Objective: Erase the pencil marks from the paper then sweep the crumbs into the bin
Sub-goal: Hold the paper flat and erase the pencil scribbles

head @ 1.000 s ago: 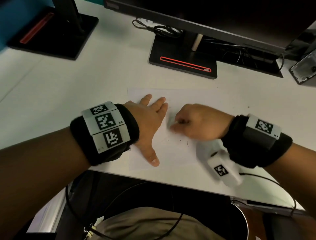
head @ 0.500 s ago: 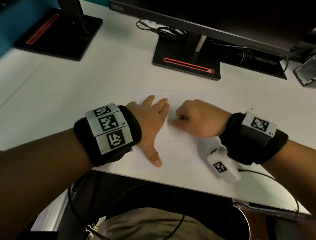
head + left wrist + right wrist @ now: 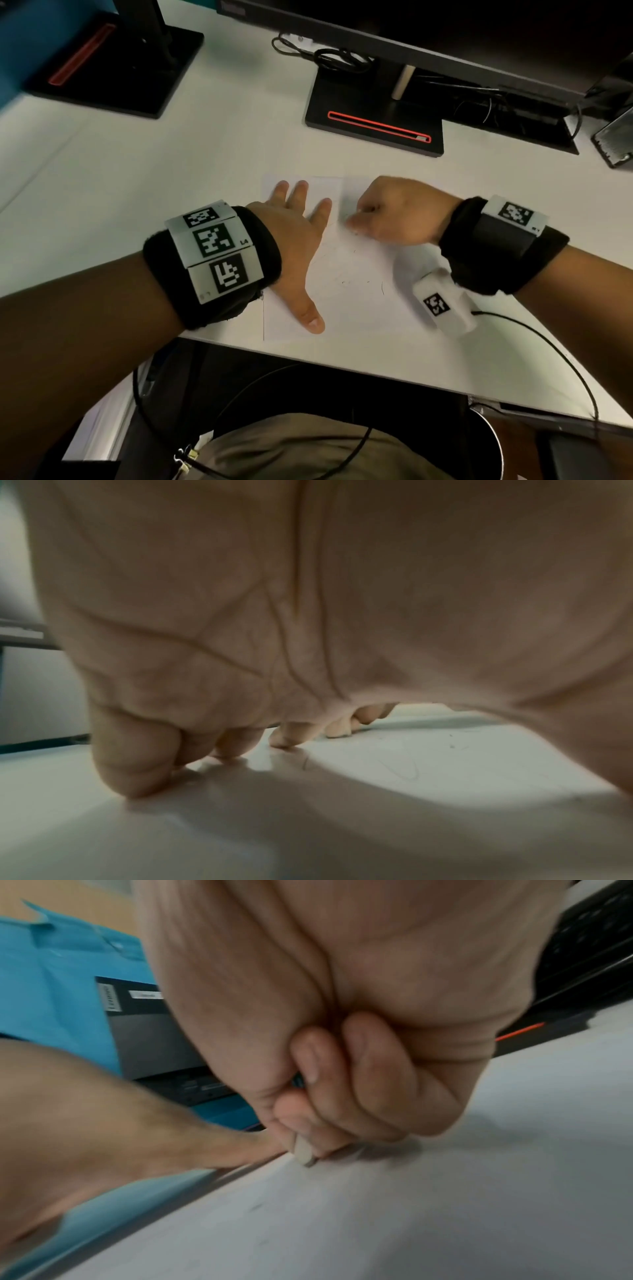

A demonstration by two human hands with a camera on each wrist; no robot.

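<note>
A white sheet of paper lies on the desk near its front edge, with faint pencil marks in its middle. My left hand lies flat on the sheet's left part, fingers spread and straight, thumb toward me. My right hand is curled just right of the left fingertips. It pinches a small whitish eraser whose tip touches the paper. In the left wrist view the fingertips press the paper.
A black monitor stand with a red slot stands behind the paper, with cables beside it. A second stand is at the back left. A round bin rim shows under the desk edge, lower right.
My right hand with the eraser has shifted slightly away from me and back over the upper part of the sheet, a rubbing motion. The left hand stays pressed on the paper.
</note>
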